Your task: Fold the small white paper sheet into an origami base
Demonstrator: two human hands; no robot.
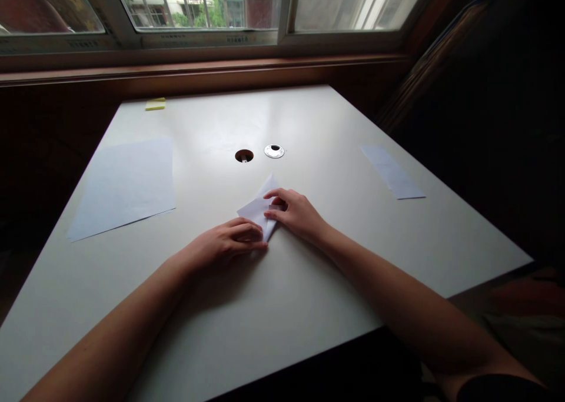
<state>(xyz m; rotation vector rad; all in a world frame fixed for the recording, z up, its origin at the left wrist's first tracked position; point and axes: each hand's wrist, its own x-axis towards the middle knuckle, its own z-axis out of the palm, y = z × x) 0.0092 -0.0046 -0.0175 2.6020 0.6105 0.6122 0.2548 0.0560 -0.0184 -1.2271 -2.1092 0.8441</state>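
A small folded piece of white paper (253, 209) lies near the middle of the table, its pointed corner toward the window. My left hand (233, 237) is closed on the paper's near left edge, with fingers curled and the thumb at the lower tip. On the other side, my right hand (293, 211) grips the paper's right part between thumb and fingers. Both hands rest low over the tabletop and hide parts of the folds.
The white table (309, 319) has a round hole (244, 156) and a silver grommet (274, 151) beyond the paper. Large paper sheets (128, 178) lie left, a paper strip (392, 172) right. A yellow sticky-note pad (155, 104) sits at the far left edge, below the window (198, 37).
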